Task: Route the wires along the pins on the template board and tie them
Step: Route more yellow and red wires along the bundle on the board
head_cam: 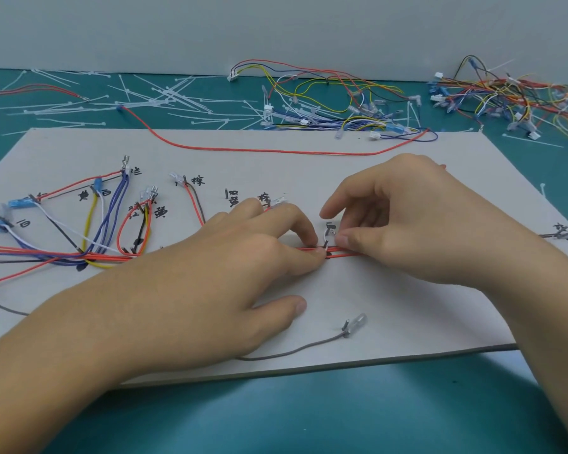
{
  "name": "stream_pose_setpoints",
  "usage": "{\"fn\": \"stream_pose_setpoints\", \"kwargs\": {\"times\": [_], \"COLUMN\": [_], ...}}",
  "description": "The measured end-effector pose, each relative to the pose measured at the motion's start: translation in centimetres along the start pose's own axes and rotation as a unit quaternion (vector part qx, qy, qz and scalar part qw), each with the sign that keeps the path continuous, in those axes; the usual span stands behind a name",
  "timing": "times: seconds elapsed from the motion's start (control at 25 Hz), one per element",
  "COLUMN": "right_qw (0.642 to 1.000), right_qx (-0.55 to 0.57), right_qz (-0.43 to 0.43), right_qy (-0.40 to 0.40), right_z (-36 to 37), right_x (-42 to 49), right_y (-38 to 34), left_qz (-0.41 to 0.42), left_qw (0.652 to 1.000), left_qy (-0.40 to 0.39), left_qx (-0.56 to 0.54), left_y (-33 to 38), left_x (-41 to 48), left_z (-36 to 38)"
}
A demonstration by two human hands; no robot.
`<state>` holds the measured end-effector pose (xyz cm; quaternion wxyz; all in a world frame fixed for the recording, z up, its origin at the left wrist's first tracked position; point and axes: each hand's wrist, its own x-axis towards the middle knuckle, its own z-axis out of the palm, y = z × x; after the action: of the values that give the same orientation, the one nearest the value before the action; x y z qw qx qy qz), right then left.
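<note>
A grey template board (391,306) lies flat, with black pins and handwritten labels. A bundle of red, blue, white and yellow wires (105,255) runs along its middle from the left. My left hand (236,273) presses its fingertips on the red wires (341,252) at a black pin (326,245) in the centre. My right hand (404,217) pinches the same red wires just right of that pin, thumb and forefinger together, with a small white loop beside the fingertips. A loose grey wire with a clear terminal (353,324) lies near the front edge.
Many white cable ties (164,99) are scattered on the green mat behind the board. Two heaps of spare wire harnesses (335,106) (512,96) lie at the back centre and right. A long red wire (259,150) crosses the board's far edge. A grey wall stands behind.
</note>
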<state>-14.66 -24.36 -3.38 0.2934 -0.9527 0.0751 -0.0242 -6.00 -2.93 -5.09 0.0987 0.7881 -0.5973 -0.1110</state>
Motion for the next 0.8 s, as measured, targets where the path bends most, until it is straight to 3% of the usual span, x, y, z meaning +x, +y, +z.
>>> {"fn": "stream_pose_setpoints", "kwargs": {"times": [0.28,0.8], "right_qw": [1.0,1.0], "right_qx": [-0.004,-0.005], "right_qz": [-0.016,-0.016], "right_qy": [0.018,0.027], "right_z": [0.6,1.4], "right_x": [0.0,0.5], "right_y": [-0.3,0.0], "left_qz": [0.007,-0.011], "left_qw": [1.0,0.98], "left_qy": [0.027,0.19], "left_qx": [0.004,-0.066], "left_y": [-0.2,-2.1], "left_x": [0.1,-0.3], "left_z": [0.4,-1.2]}}
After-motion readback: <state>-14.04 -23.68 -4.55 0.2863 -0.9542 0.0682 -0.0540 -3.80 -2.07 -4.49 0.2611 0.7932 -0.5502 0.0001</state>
